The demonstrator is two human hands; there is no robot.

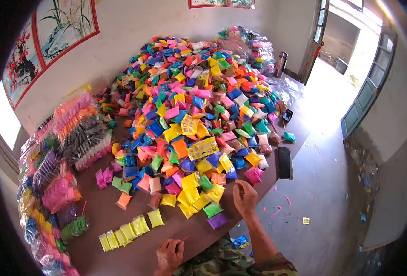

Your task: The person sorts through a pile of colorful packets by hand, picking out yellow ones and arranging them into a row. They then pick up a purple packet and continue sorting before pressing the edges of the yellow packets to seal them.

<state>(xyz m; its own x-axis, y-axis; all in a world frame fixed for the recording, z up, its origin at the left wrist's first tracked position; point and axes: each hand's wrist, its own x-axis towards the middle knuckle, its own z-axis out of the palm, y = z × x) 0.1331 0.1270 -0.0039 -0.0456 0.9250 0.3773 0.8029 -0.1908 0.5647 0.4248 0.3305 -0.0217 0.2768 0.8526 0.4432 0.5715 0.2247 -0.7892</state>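
Note:
My left hand [170, 254] is closed low over the table's front edge, a thin pink stick [185, 238] poking out from its fingers. Beyond it lies an overlapping row of pale yellow packets [125, 233], with a single pale yellow packet [155, 218] at the row's right end. My right hand [245, 198] has its fingers curled by the table's right edge; whatever they hold, if anything, is hidden. Closest to it are a purple packet [218, 221], a green packet [212, 209] and several bright yellow packets [191, 193]. A magenta packet [253, 175] sits just past its knuckles.
A tall heap of coloured packets [199, 99] covers much of the brown table [134, 257]. Bundled packets [58, 179] are stacked at left. A black flat object [285, 163] and a thermos [281, 64] stand along the right side. Scraps litter the floor [323, 198] before an open door [369, 87].

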